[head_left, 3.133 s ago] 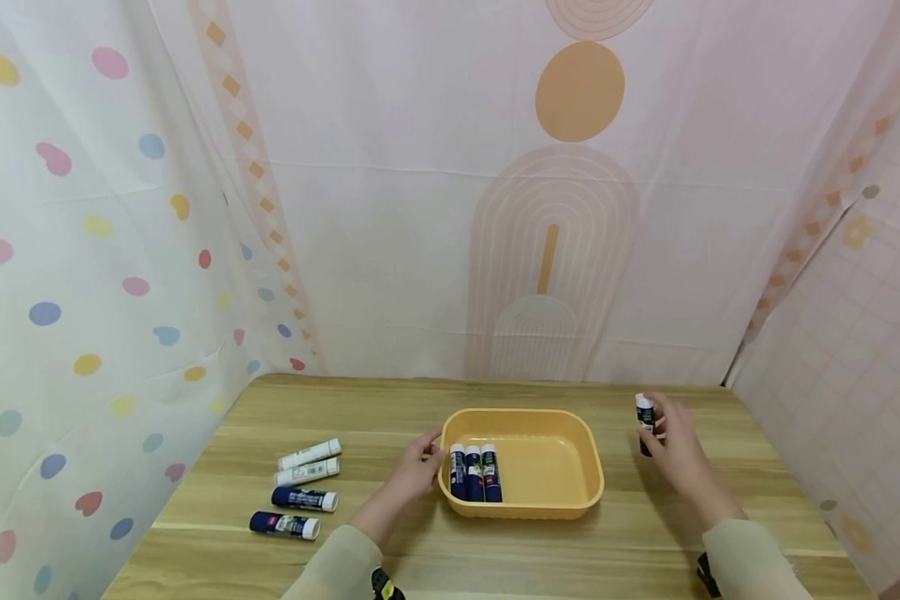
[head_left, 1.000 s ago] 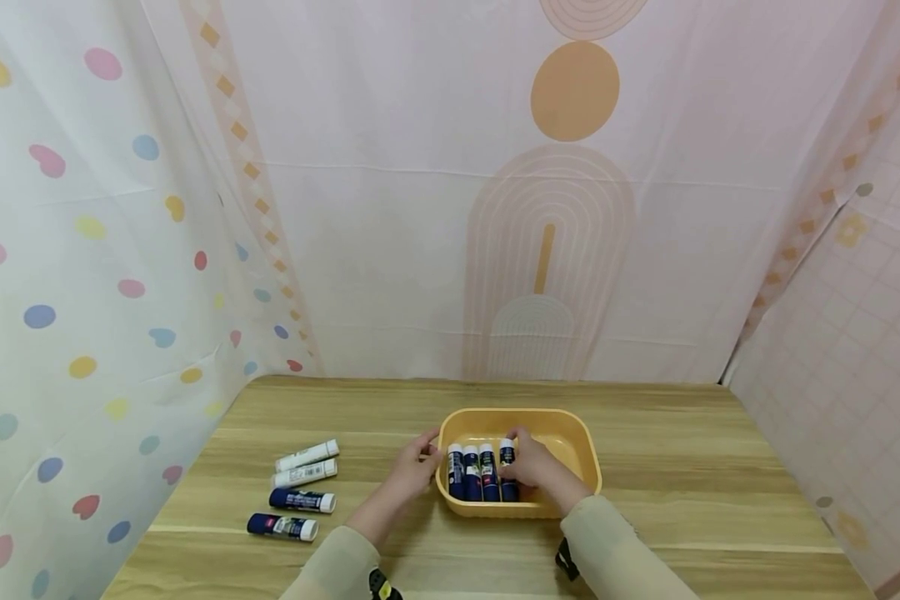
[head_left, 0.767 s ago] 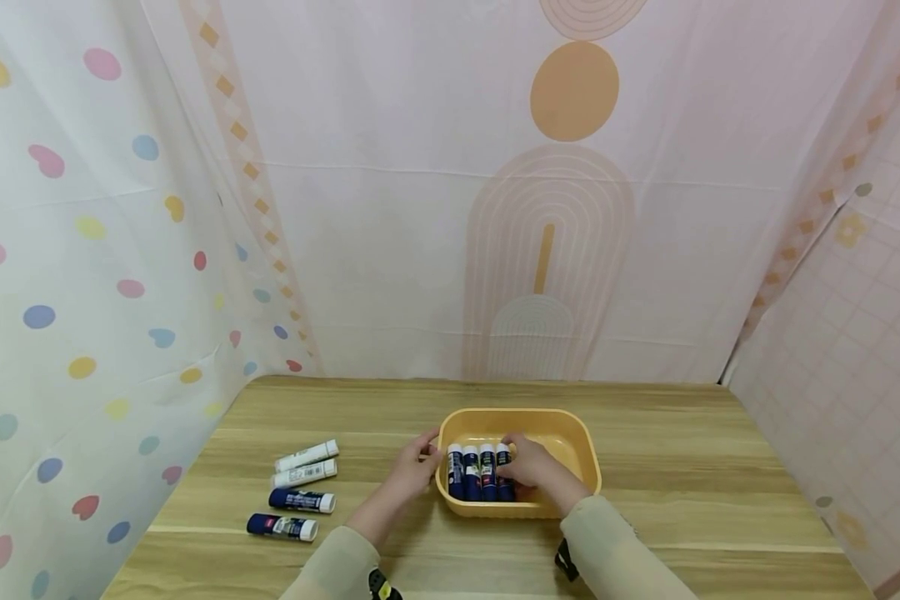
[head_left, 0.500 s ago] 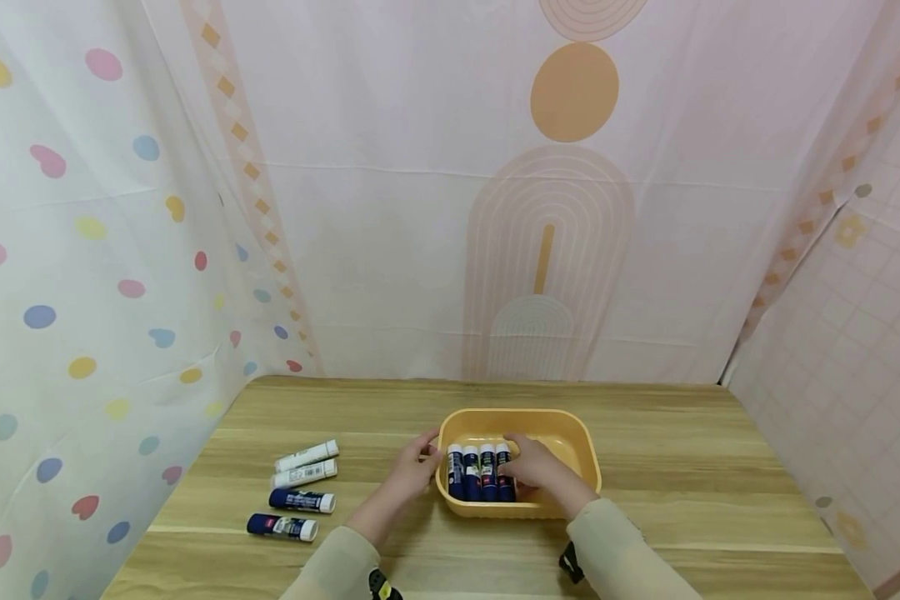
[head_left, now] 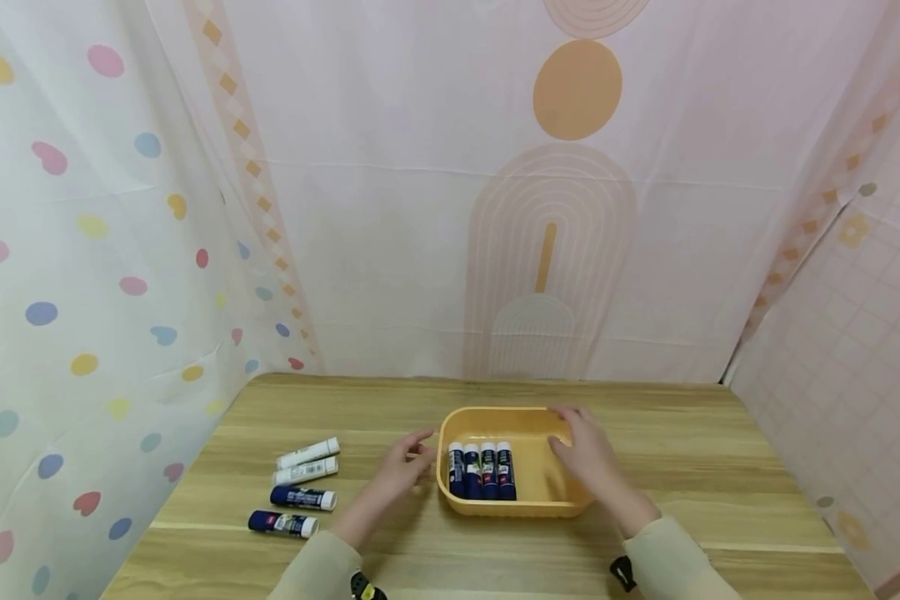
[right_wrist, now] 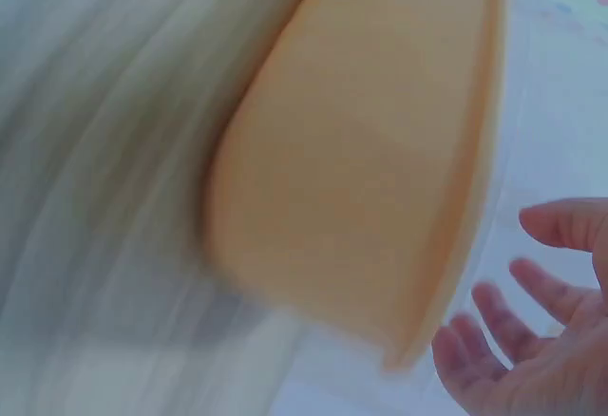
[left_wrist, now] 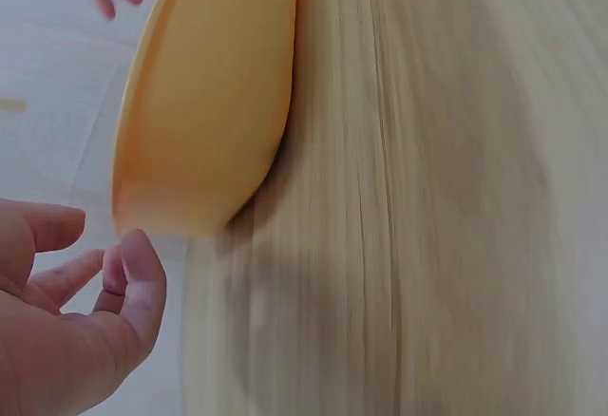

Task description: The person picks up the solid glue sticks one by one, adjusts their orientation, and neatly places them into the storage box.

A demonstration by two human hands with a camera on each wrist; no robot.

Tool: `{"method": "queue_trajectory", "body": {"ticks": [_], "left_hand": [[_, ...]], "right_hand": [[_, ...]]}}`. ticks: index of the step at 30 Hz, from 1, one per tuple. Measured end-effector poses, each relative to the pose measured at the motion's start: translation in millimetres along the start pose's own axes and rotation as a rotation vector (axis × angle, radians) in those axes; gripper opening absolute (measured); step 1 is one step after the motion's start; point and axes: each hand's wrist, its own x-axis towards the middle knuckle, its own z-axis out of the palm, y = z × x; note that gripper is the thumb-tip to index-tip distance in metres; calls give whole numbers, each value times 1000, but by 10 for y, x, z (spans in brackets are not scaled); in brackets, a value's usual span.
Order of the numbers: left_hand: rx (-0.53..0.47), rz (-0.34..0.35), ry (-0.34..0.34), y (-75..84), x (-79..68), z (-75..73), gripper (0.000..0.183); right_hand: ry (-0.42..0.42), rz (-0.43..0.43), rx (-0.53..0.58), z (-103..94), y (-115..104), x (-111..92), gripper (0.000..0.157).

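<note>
A yellow plastic tray (head_left: 551,508) sits mid-table with a row of several dark blue glue sticks (head_left: 489,475), white caps pointing away from me, along its left side. My right hand (head_left: 591,450) is over the tray's right end, fingers spread and holding nothing; the right wrist view shows its loose fingers (right_wrist: 541,288) beside the tray rim. Just left of the tray is my left hand (head_left: 403,467), fingers loosely bent and empty. In the left wrist view, the left hand's fingertips (left_wrist: 142,255) are close to the tray's corner.
To the left on the wooden table (head_left: 645,550) lie two white glue sticks (head_left: 306,462) and two blue ones with white caps (head_left: 292,512). A pale patterned curtain (head_left: 390,250) hangs behind the table, with a dotted one (head_left: 120,333) at the left.
The right hand brought a glue stick from the right, laid it at the row's right end, released it and moved right. The left hand let go of the tray and drew slightly left.
</note>
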Motion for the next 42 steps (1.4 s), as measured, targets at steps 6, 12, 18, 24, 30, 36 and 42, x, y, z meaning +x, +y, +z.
{"method": "queue_trajectory", "body": {"ticks": [6, 12, 18, 24, 30, 36, 42], "left_hand": [[211, 92, 31, 9, -212, -353, 40], [370, 162, 25, -16, -411, -765, 44], [454, 177, 27, -96, -564, -1050, 45], [597, 217, 51, -231, -710, -1243, 44], [824, 385, 105, -375, -867, -1443, 46], [963, 426, 34, -493, -974, -1635, 52], [1084, 460, -18, -568, -985, -1688, 44]], "right_hand": [[-86, 146, 52, -228, 306, -143, 57], [-238, 365, 424, -308, 515, -238, 56], [-276, 449, 619, -272, 646, -248, 55], [-248, 472, 639, -258, 584, -226, 51], [-220, 475, 649, -251, 527, -221, 49], [-219, 472, 664, -264, 525, -222, 48], [-233, 458, 673, -269, 524, -224, 49]]}}
